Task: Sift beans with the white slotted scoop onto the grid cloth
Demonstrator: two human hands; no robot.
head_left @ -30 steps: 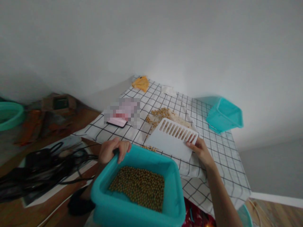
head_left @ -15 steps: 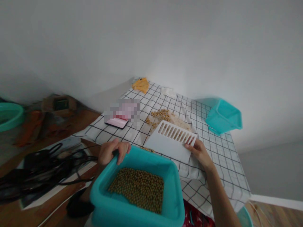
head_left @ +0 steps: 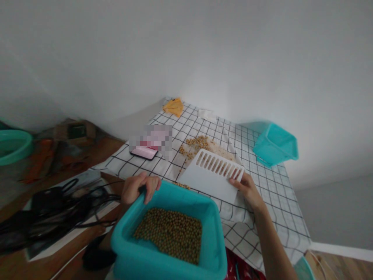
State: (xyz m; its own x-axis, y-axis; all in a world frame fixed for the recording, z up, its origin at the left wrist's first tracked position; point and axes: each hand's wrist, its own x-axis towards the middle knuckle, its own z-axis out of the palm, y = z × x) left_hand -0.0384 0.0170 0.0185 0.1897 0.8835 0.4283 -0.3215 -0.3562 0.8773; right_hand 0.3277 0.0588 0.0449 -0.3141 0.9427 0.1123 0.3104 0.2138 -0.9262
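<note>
My left hand point(head_left: 142, 188) is closed over the far left corner of a turquoise plastic bin point(head_left: 217, 229). Inside the bin lies a layer of round yellow-brown beans point(head_left: 171, 233). A white flat plastic scraper point(head_left: 208, 181) with a row of slots along its far edge is gripped at its right end by my right hand point(head_left: 247, 190). Just beyond the scraper, a pile of beans point(head_left: 198, 143) is spread on the checked tablecloth point(head_left: 180, 124), with pale crumbs to its right. A few more beans point(head_left: 182, 186) lie at the table edge behind the bin rim.
A phone point(head_left: 145, 151), partly blurred, rests on the left of the table. At the far end are a yellow cloth point(head_left: 174, 107) and a white tissue point(head_left: 206, 114). A turquoise basket point(head_left: 275, 146) stands at the right. Black cables point(head_left: 67, 206) lie lower left, near a green basin point(head_left: 14, 146).
The scraper and my right hand have shifted very slightly to the right. My left hand and the bin stay in place, while the view has tilted a little.
</note>
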